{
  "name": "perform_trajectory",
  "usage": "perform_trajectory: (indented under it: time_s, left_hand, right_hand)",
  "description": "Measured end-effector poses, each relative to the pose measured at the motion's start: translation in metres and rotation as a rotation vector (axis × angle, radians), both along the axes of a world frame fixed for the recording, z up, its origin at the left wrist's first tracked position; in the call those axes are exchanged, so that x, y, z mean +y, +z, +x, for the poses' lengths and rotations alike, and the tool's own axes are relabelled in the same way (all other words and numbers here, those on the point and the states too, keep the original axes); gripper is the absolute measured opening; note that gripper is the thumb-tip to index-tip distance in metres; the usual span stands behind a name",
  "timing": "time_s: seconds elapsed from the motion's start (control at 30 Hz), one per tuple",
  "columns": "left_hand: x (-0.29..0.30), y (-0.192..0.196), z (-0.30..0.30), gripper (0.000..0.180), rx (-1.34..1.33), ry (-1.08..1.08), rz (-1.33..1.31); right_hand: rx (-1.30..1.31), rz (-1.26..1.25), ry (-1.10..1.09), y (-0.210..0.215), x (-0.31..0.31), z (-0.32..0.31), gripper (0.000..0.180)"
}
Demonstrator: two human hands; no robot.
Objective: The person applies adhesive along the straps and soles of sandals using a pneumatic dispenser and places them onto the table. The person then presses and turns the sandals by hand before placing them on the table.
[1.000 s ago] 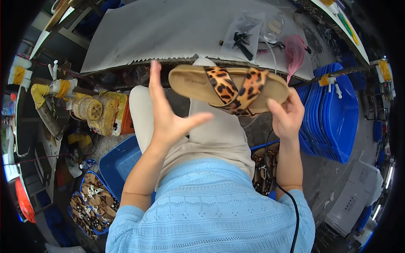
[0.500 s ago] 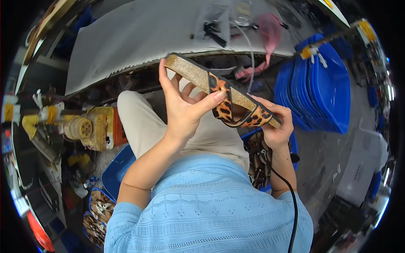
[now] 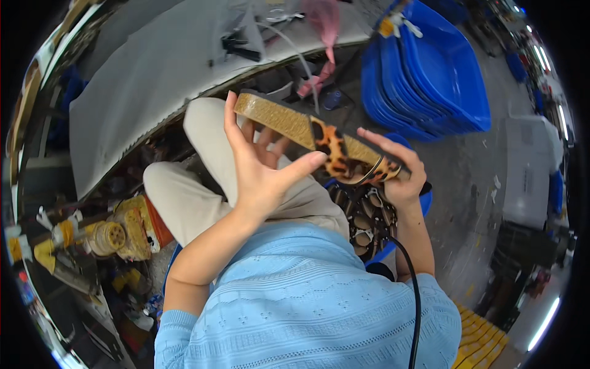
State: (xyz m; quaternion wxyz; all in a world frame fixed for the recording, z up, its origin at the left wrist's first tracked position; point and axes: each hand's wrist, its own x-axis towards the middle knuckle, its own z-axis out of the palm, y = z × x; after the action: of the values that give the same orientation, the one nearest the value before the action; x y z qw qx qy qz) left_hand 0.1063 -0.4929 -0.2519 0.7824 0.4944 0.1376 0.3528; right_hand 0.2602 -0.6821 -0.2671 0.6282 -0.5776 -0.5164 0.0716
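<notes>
A slide sandal (image 3: 279,118) with leopard-print straps and a glittery gold side edge with dark trim is held sideways above my lap. My right hand (image 3: 405,181) grips its right end, fingers along the far side and the strap beside the palm. At the other end, my left hand (image 3: 261,175) spreads around the sole. Its index finger reaches up at the left tip and other fingertips go behind the sole, while the thumb stretches toward the leopard strap. Whether that thumb touches the strap is unclear.
Ahead stands a grey-covered table (image 3: 147,80) with a pink plastic bag (image 3: 322,24) and a pale tube. Stacked blue basins (image 3: 424,74) are at right. Beside my lap, a blue tub holds several sandals (image 3: 369,221). A yellow-stained machine (image 3: 117,237) stands left. A black cord (image 3: 416,295) hangs nearby.
My view has turned right, so the table and basins shift left and up. The sandal stays between both hands, and its leopard strap has tilted slightly. My left thumb looks less pressed on the strap.
</notes>
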Motion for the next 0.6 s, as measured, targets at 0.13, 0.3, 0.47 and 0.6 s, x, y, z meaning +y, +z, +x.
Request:
perform_trajectory:
  time_s: [0.13,0.3,0.47,0.6]
  left_hand:
    - [0.026,-0.006,-0.011,0.1,0.197,0.039,0.27]
    - [0.093,-0.032,-0.056,0.054,0.392,0.263,0.31]
    - [0.152,-0.041,-0.135,0.044,0.535,0.44,0.333]
    - [0.182,-0.011,-0.192,0.044,0.509,0.715,0.447]
  right_hand:
    - [0.006,-0.352,-0.519,0.021,-0.084,0.044,0.05]
    - [0.823,-0.483,-0.856,-0.003,-0.216,0.079,0.041]
    - [1.174,-0.022,-1.423,-0.152,-0.338,0.05,0.043]
    - [1.024,-0.308,-0.937,-0.257,-0.369,0.021,0.04]
